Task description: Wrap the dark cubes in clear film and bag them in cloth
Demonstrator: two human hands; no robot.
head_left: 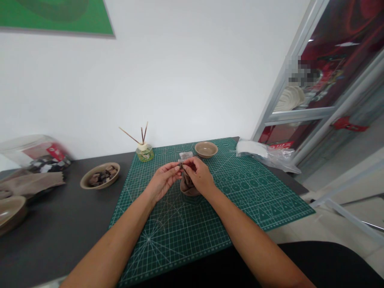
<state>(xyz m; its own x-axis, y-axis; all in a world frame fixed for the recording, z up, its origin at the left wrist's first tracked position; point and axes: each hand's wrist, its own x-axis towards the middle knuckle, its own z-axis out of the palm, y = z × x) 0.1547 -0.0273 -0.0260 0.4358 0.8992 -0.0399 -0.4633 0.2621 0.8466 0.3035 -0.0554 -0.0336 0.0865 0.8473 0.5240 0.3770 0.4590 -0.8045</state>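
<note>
Over the green cutting mat [249, 188], my left hand [163, 180] and my right hand [199, 176] meet fingertip to fingertip. Both are closed in a pinch on the top of a brown fabric piece [188, 187]. Its bunched lower part hangs below my right hand, and whether it touches the mat is unclear. A small dark bit shows between the fingertips, too small to name. Just behind the fingers lies a small clear packet [186, 155]. Beyond my right hand stands a shallow tan bowl [206, 150].
A reed diffuser [145, 153] stands at the mat's back left corner. Left of it, a tan bowl [85, 182] holds brown and dark fabric pieces. Brown cloth [36, 184], another bowl [12, 214] and a clear container [27, 146] sit farther left. A plastic bag [267, 154] lies right.
</note>
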